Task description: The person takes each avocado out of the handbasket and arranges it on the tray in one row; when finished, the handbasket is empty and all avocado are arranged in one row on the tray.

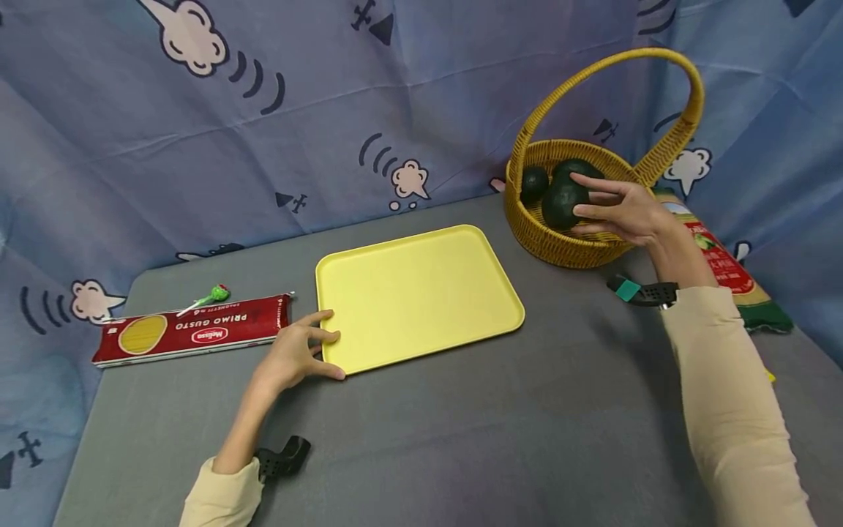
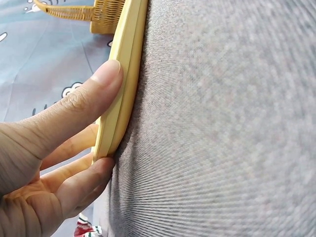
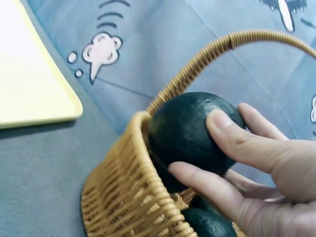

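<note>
My left hand (image 1: 293,355) grips the near left corner of a yellow tray (image 1: 415,293), which lies flat on the grey table. In the left wrist view the thumb presses on the near rim, while the fingers bend round the corner. At the back right, my right hand (image 1: 626,211) holds a dark green avocado (image 1: 563,205) by its sides, at the mouth of a wicker basket (image 1: 573,255). More avocados (image 1: 534,183) sit inside, partly hidden by the held one. The right wrist view has the held avocado (image 3: 190,131) beside the basket's rim.
Left of the tray lies a red spaghetti pack (image 1: 237,322), with a green lollipop (image 1: 214,295) along its far edge. A red and green bag (image 1: 721,263) lies right of the basket, partly behind the right arm. Patterned cloth (image 1: 408,95) hangs behind the table; the basket's tall handle (image 1: 593,64) arches above.
</note>
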Available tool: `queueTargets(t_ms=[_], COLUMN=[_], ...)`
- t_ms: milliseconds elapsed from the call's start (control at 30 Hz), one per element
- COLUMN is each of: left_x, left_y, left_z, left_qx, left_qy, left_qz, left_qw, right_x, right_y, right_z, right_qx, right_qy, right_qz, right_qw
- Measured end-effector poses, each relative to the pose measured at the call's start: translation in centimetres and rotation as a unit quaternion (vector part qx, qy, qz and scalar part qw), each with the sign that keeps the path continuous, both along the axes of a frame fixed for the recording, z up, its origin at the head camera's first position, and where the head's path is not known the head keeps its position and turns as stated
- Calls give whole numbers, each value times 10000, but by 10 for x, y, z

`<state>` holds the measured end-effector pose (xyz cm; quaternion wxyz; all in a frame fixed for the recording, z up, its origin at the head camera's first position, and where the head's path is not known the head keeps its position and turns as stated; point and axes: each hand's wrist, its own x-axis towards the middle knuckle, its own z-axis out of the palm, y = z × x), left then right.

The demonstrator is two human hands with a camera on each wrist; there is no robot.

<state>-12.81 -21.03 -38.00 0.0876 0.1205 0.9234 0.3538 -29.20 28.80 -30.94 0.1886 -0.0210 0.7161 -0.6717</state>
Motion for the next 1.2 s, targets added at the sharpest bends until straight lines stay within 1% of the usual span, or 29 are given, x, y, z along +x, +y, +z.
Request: queueTargets(t_ms=[67,133,267,367,433,500,567,667,733,833,967,1200], left_x=[0,-1,-1,-1,0,0,0,0,0,1,0,1], left_y=[0,0,0,0,0,1,1,2,2,2,2,2], left_z=[-1,-1,-2,-3,-3,-3,-3,-3,-2,-2,-3,-3], left_qx=[23,47,139,240,288,322,330,306,310,352,372,413], left_qy=[4,7,-5,-43,-75,-112,-136,-146,-169,-229,-277,-328], left_qz=[16,19,15,26,46,57,62,79,95,119,138,134], left_qw=[10000,10000,9999,9997,9995,9994,9993,9994,9993,9990,9988,9985], right_x=[5,11,22,29,31,33,33,31,30,29,26,19], right_y=[-4,-9,-18,-25,-30,-33,-36,-41,-46,-55,-68,-90], right_z=[1,2,4,4,2,-2,-7,-17,-22,-29,-39,-62], right_qx=[-231,-395,-587,-691,-823,-917,-1123,-1442,-1636,-1761,-1723,-1470], right_qy=[70,143,296,513,653,868,1026,1191,1163,1033,884,607], right_qz=[-174,-250,-163,114,326,625,979,1562,1844,2060,2173,2243], right_qw=[9996,9988,9977,9962,9939,9900,9835,9699,9621,9570,9567,9615])
